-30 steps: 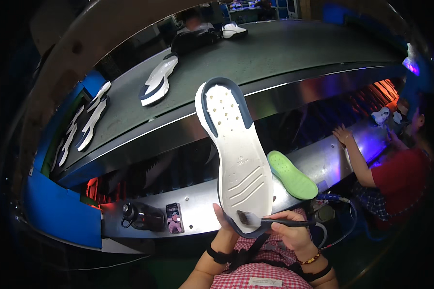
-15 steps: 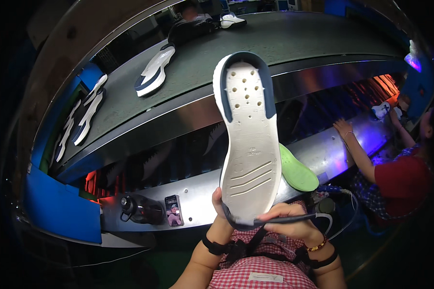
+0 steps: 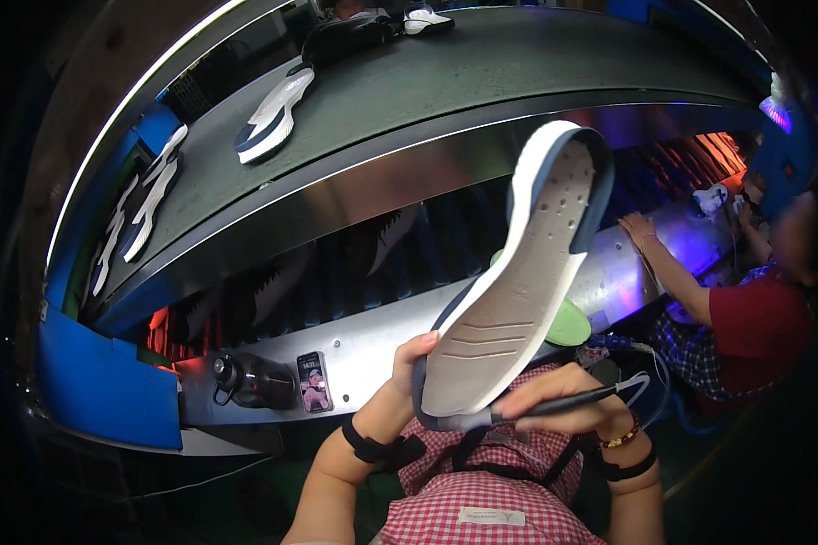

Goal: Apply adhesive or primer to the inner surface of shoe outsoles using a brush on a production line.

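Observation:
A white shoe sole with a dark blue rim (image 3: 495, 327) stands tilted before me, its heel end up and leaning right. Its inner face shows small holes at the heel and wavy grooves near the toe. My left hand (image 3: 413, 361) is closed on the left edge of the toe end. My right hand (image 3: 568, 400) grips a slim black-handled tool (image 3: 598, 396) with a pale tube at its rear. The tool's grey tip is at the sole's lower toe rim; blur hides its exact shape. Partly behind the sole lies a light green insole-shaped piece (image 3: 568, 324).
Several soles, including one white and blue sole (image 3: 275, 118), lie on the dark green conveyor belt (image 3: 518, 64). The metal ledge (image 3: 359, 354) carries a dark bottle (image 3: 256, 383) and a phone (image 3: 314, 381). At right sits a co-worker in red (image 3: 754, 318), one hand on the ledge.
The sole has turned, its heel end swinging right and its inner face angling away. The tool's tip has stayed by the toe rim, and both hands keep their hold.

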Demonstrator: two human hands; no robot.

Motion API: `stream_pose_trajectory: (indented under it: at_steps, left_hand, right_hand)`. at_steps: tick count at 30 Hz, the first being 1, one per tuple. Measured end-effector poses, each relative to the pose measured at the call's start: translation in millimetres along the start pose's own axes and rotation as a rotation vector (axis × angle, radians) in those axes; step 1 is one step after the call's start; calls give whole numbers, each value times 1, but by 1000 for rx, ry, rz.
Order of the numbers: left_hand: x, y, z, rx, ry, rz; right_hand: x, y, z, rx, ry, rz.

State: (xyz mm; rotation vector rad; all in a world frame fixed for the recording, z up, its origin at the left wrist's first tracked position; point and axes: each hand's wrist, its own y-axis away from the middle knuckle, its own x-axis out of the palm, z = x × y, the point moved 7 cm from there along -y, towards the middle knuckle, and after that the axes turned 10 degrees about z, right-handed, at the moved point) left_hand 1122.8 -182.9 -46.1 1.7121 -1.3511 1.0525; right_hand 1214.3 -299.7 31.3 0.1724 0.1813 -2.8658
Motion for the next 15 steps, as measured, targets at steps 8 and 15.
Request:
stream_pose_trajectory:
  at_steps: [8,15]
  left_hand:
    - [14,4,-3,-264,-141,-89]
    - [20,2,3,-415,-308,-178]
  right_hand:
    - [5,4,13,-71,53,211]
    - [0,5,15,24,207,327]
